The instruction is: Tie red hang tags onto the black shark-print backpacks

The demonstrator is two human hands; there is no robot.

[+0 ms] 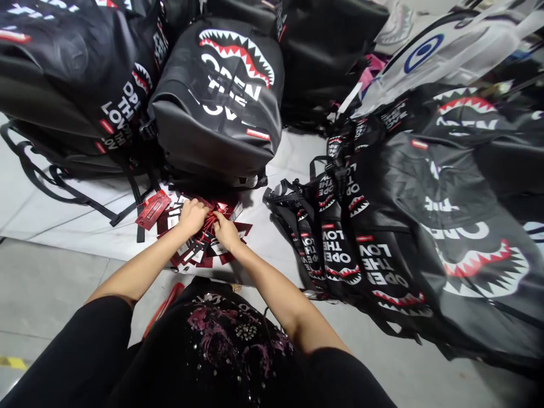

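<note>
A fanned pile of dark red and black hang tags (198, 249) with red strings lies near the front edge of the white table. My left hand (194, 216) is over the upper part of the pile, its fingers curled in at the red strings (208, 222). Close beside it on the right, my right hand (226, 231) pinches at the same bunch of strings. A separate bright red tag (153, 209) lies at the pile's left side. Just behind the tags stands a black backpack (216, 102) with white lettering and a shark-mouth print.
Another black backpack (80, 85) stands at the left, its straps trailing on the white table (55, 218). Several black printed backpacks (382, 226) are heaped at the right. A white plastic bag (433, 56) lies behind them. Grey floor (46, 289) shows in front.
</note>
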